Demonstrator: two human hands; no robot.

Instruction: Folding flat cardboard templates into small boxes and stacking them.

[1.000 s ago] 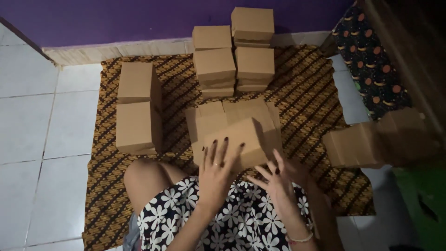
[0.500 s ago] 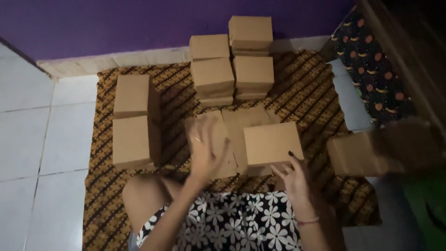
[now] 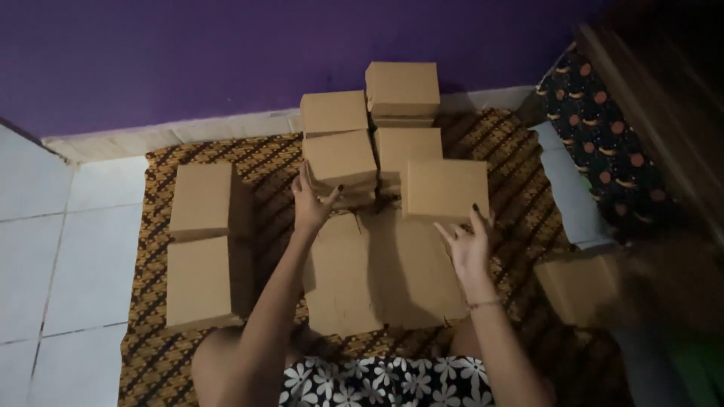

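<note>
Cardboard everywhere in this shot, all plain brown. The person's right hand (image 3: 467, 245) is up under the near edge of a folded brown box (image 3: 446, 188), with the fingers spread and the dark-nailed tips touching its bottom edge, more propping it than gripping it. That box sits tilted up in front of the stacks of boxes (image 3: 369, 143) near the purple wall (image 3: 188, 53).

The left hand (image 3: 311, 203) is reaching toward the front-left stack, fingers held fairly close together and the thumb out to the side, right against the lowest box's front left corner. It's hard to tell if it's actually gripping or just touching.

Below both hands, between the forearms, lies a pile of flat cardboard sheets (image 3: 377, 279) on a brown patterned mat (image 3: 151, 354). Off to the left on the same mat are two more closed boxes (image 3: 202, 241), one behind the other and just about touching. On the right edge there's another box (image 3: 581, 286), kind of blurry and in shadow. White floor tiles (image 3: 68, 249) show to the left of the mat, and a dark cloth with orange dots (image 3: 603, 136) lies at the upper right. A black-and-white floral garment (image 3: 385, 384) shows at the bottom, on the person's lap.
</note>
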